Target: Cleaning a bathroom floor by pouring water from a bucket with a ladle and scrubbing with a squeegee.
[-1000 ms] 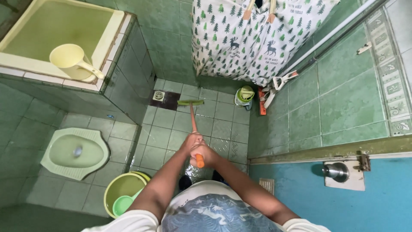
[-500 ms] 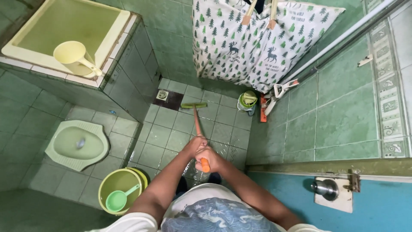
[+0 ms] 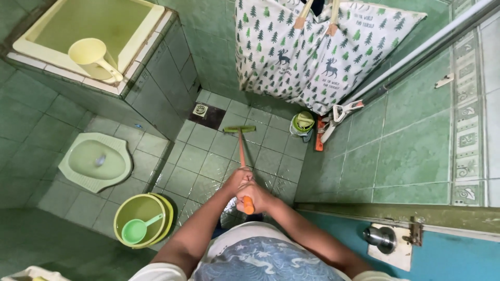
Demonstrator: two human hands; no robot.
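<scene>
Where water shines, green floor tiles (image 3: 205,161)

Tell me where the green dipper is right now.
In the head view, the green dipper lies inside the yellow-green bucket at lower left, on the floor just below the squat toilet.

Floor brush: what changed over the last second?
The brush head was pulled from beside the floor drain back toward the person. Both hands, left hand and right hand, stay gripping the orange handle. Bucket and green scoop unmoved; only the camera tilted.
</scene>
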